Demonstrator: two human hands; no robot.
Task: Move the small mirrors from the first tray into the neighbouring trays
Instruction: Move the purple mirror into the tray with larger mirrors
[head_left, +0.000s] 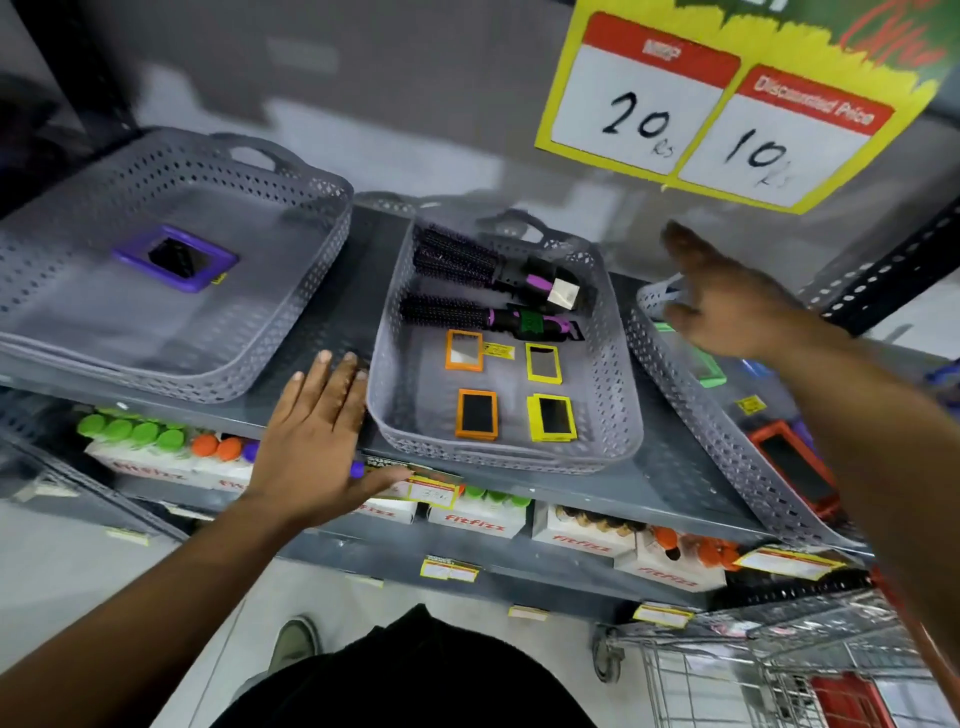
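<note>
The middle grey tray (621, 415) holds two orange-framed small mirrors (464, 350) (476, 414) and two yellow-framed ones (543, 362) (552, 418). A purple-framed mirror (174, 258) lies in the left tray (291, 332). The right tray (691, 395) holds a green-framed mirror (702, 368) and a red-framed one (795, 467). My left hand (317, 436) rests flat on the shelf edge beside the middle tray, fingers apart and holding nothing. My right hand (727, 296) hovers over the far end of the right tray, blurred, with nothing visible in it.
Two purple-and-black round hairbrushes (483, 265) (467, 314) lie at the back of the middle tray. A yellow price sign (727, 104) hangs above. Boxes of coloured bottles (156, 447) fill the shelf below. A wire trolley (779, 670) stands at lower right.
</note>
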